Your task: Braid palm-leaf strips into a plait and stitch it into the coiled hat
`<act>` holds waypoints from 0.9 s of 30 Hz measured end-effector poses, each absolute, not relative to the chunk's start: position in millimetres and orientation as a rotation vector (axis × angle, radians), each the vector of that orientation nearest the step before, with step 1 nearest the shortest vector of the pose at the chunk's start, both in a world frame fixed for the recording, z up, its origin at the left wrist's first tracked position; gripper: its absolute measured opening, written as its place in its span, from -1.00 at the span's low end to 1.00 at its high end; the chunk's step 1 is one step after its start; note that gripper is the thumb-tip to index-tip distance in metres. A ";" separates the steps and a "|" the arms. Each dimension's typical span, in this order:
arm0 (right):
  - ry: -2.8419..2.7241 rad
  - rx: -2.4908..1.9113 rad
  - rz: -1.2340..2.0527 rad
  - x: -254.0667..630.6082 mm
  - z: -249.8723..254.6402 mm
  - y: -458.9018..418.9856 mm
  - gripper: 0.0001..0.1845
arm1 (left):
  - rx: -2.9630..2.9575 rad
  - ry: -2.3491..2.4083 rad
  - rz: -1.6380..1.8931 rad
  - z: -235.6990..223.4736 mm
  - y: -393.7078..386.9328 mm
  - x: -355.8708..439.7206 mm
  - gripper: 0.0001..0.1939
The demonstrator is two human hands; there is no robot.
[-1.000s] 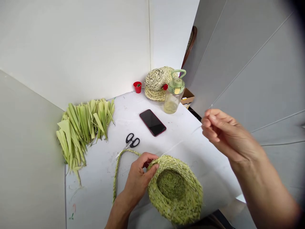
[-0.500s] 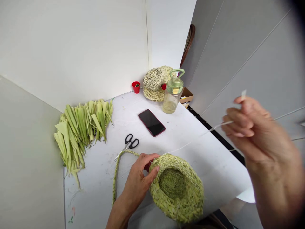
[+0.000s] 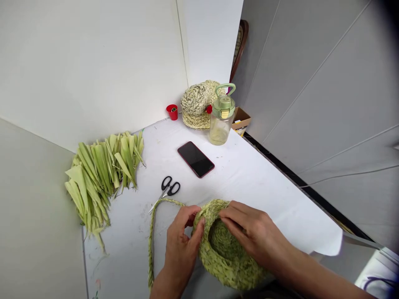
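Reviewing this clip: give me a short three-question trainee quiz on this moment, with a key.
1. Multiple choice: what are the left hand and right hand both on? A) scissors B) coiled green leaf braid C) a bottle
2. True or false: the phone lies face down.
3. Fill in: the small red cup stands to the ___ of the pale woven piece.

Key: 1 B; 2 false; 3 left.

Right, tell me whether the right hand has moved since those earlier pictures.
Yes: the right hand has moved left, toward the scissors, onto the woven bowl.
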State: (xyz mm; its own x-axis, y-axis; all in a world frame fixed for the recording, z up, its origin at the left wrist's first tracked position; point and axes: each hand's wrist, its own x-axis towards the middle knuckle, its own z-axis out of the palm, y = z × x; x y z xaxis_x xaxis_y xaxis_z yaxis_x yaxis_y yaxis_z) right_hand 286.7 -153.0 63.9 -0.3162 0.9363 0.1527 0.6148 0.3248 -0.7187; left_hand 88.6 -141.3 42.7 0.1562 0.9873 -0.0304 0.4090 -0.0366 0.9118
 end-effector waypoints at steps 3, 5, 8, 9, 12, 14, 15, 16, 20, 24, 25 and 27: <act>-2.094 -1.340 0.727 285.0 63.3 -154.0 -0.75 | 1.616 1.393 0.899 44.4 -141.6 88.3 -0.85; -2.105 -1.332 0.717 284.1 63.3 -154.8 -0.75 | 1.600 1.403 0.920 46.2 -141.3 88.0 -0.82; -2.101 -1.325 0.720 282.7 62.5 -155.7 -0.76 | 1.528 1.419 0.915 47.5 -140.4 87.4 -0.85; -2.096 -1.320 0.724 282.3 62.0 -155.9 -0.76 | 1.504 1.422 0.905 47.6 -140.0 87.2 -0.86; -2.092 -1.313 0.742 281.3 59.3 -156.1 -0.76 | 1.490 1.422 0.876 47.4 -138.8 86.9 -0.86; -2.095 -1.321 0.756 281.1 56.7 -155.9 -0.77 | 1.481 1.425 0.851 47.2 -138.1 86.7 -0.84; -2.098 -1.324 0.765 281.2 55.4 -155.8 -0.78 | 1.459 1.427 0.834 47.0 -137.8 86.5 -0.82; -2.099 -1.323 0.771 281.3 54.2 -155.5 -0.78 | 1.426 1.428 0.817 46.7 -137.4 86.1 -0.81; -2.091 -1.287 0.780 281.6 50.7 -154.1 -0.80 | 1.276 1.385 0.762 44.4 -135.8 84.2 -0.73; -2.077 -1.283 0.785 281.0 49.3 -153.4 -0.82 | 1.165 1.352 0.790 41.0 -135.3 83.1 -0.71; -2.078 -1.280 0.793 280.8 49.1 -153.3 -0.82 | 1.146 1.347 0.791 40.1 -135.5 83.1 -0.71; -2.080 -1.276 0.809 280.5 48.5 -153.0 -0.82 | 1.121 1.335 0.783 38.5 -135.9 83.2 -0.71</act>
